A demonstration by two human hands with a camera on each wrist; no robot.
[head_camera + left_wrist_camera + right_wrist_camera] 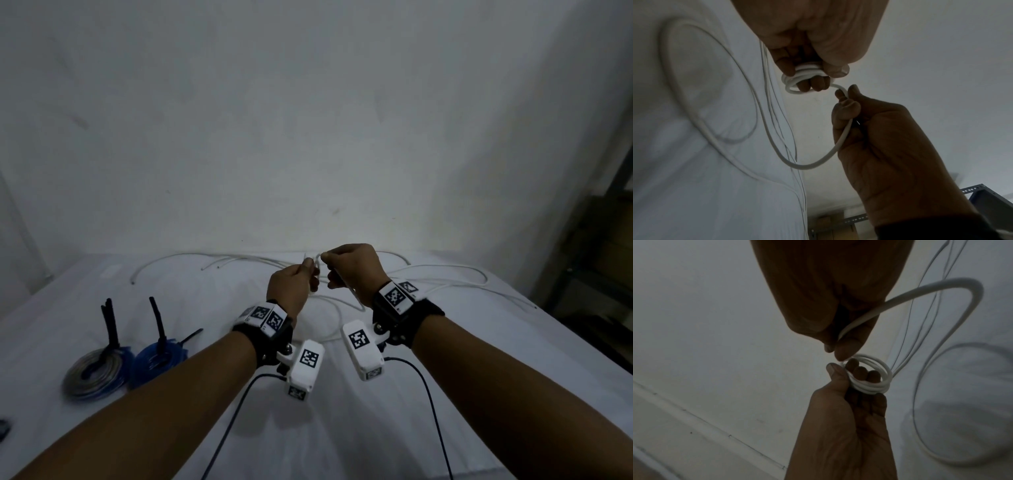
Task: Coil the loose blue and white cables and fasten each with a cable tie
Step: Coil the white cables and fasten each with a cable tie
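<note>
A white cable point(445, 278) lies in loose loops across the white sheet. My left hand point(307, 269) holds a small coil point(318, 270) of it, raised above the sheet. In the left wrist view the coil point(803, 77) is wound round the fingers of my left hand point(812, 65), with the thumb pressing on it. My right hand point(846, 95) pinches the strand that leads into the coil, and the slack point(813, 164) hangs in a loop below. From the right wrist, my right hand point(836, 352) sits just above my left hand point(846, 371) and the coil point(875, 387).
At the front left lie a grey-white coil point(96, 375) and a blue coil point(157, 359), each bound with a black tie standing up. A wall runs along the back of the sheet-covered surface point(479, 342). A dark metal shelf point(603, 240) stands at the right.
</note>
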